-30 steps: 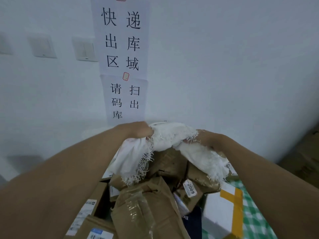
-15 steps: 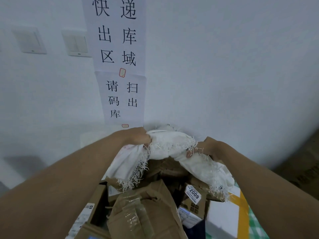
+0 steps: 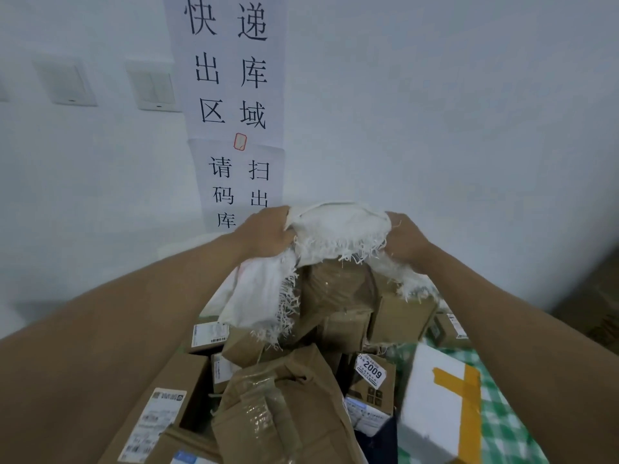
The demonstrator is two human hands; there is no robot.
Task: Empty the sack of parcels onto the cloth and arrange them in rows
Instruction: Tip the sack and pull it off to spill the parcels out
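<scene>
Since a second ago we have hoisted the sack point(image 3: 335, 229) higher, and more boxes now lie bare beneath it. Our left hand point(image 3: 268, 234) and right hand point(image 3: 403, 241) each clench a bunched fistful of its woven white cloth, fingers curled tight, holding it at twelve o'clock above the heap. Its frayed mouth hangs down (threads trailing loose) over the parcels point(image 3: 338, 306), brown cardboard wrapped in shiny tape, tumbled at six o'clock. A white box point(image 3: 432, 406) crossed with yellow tape sits at five o'clock on the green checked cloth point(image 3: 502, 426). Paper signs point(image 3: 234, 95) and wall switches point(image 3: 154, 85) face us on the wall behind.
</scene>
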